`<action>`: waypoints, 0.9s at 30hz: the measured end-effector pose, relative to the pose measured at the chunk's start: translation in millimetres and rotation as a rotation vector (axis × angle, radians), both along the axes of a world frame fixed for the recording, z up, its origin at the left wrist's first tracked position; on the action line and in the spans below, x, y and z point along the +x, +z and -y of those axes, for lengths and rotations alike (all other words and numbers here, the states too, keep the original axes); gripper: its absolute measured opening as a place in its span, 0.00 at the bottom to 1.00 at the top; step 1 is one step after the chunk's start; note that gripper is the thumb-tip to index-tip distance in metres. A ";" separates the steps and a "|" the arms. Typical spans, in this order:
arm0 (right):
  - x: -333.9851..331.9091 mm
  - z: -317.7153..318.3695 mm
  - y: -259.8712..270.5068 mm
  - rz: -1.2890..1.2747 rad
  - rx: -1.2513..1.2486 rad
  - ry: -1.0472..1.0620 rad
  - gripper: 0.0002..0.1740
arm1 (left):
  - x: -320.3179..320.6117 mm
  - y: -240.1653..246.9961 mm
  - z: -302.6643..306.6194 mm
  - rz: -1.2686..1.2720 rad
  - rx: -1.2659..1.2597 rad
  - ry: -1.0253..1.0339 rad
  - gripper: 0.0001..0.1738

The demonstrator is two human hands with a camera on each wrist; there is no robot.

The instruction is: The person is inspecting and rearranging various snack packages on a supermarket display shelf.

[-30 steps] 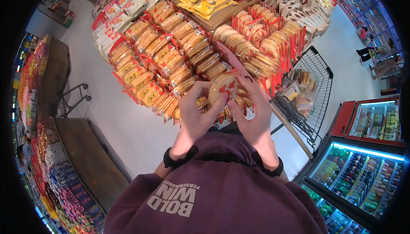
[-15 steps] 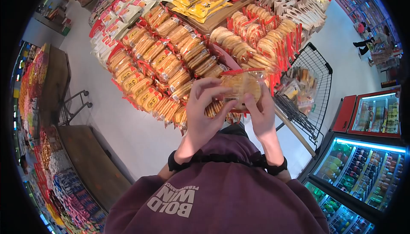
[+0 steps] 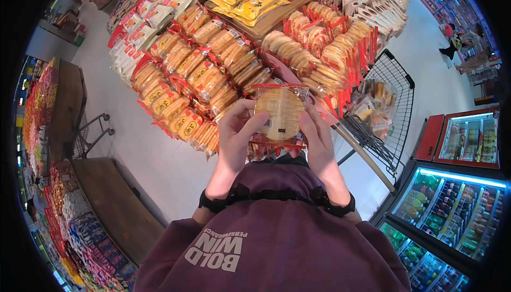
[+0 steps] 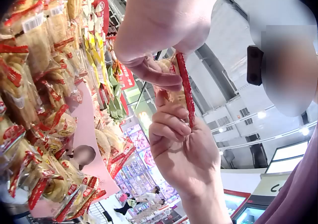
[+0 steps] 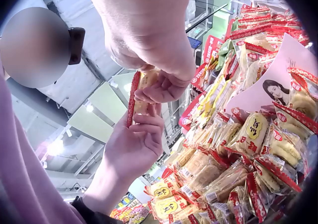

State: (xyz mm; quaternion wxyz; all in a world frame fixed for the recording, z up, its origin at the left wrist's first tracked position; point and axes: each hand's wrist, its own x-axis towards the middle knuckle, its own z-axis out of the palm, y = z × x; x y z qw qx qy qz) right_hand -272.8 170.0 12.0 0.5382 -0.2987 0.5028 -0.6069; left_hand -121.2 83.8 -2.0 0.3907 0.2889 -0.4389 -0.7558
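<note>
A clear packet with red edges and round flat biscuits (image 3: pixel 278 112) is held up in front of the chest, its printed label and barcode facing the head camera. The left hand (image 3: pixel 236 132) pinches its left side, thumb on the near face. On the other side the right hand (image 3: pixel 318 138) grips the edge, thumb also on the near face. In the left wrist view the packet's red sealed edge (image 4: pixel 186 87) stands between both hands, seen side-on; the right wrist view shows its other red edge (image 5: pixel 132 99).
Rows of wrapped biscuits (image 3: pixel 205 76) cover the display beyond the hands, with yellow packets (image 3: pixel 255 4) behind. A shopping cart (image 3: pixel 396 87) holding goods stands at the right, above lit drink fridges (image 3: pixel 452 207). A brown counter (image 3: pixel 114 201) is at the left.
The packet has turned from its red-printed face to its labelled back and now stands upright, slightly left of where it was. Both hands have shifted their grip to its two sides.
</note>
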 end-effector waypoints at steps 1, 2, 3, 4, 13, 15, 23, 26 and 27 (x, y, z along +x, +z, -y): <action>1.3 1.4 1.7 0.000 -0.015 0.005 0.13 | 3.4 0.1 2.1 -0.013 0.016 -0.023 0.10; 0.9 1.5 1.0 -0.025 -0.007 0.018 0.13 | 5.4 0.2 3.3 -0.025 0.032 -0.047 0.10; -0.7 0.9 -0.7 -0.051 0.001 0.030 0.14 | 4.1 -0.8 3.2 -0.029 -0.004 0.002 0.10; -1.6 0.8 -3.0 -0.077 0.009 0.041 0.15 | 0.5 -2.9 2.3 -0.034 -0.040 0.051 0.10; 5.9 8.4 -38.3 0.109 -0.098 -0.008 0.27 | -16.1 36.9 -23.3 0.546 -1.007 0.253 0.16; 3.6 7.1 -40.6 0.070 -0.101 0.014 0.27 | -17.2 37.0 -23.8 0.547 -1.036 0.255 0.16; 1.7 1.5 -7.7 -0.053 0.077 -0.063 0.21 | -6.4 35.3 -17.2 0.485 -0.593 0.159 0.14; 5.8 2.6 8.9 0.075 -0.089 -0.150 0.17 | -4.6 24.0 -4.3 0.266 -0.193 0.035 0.16; 6.7 2.9 11.1 0.118 -0.138 -0.170 0.19 | -3.4 22.3 -0.7 0.184 -0.094 0.001 0.17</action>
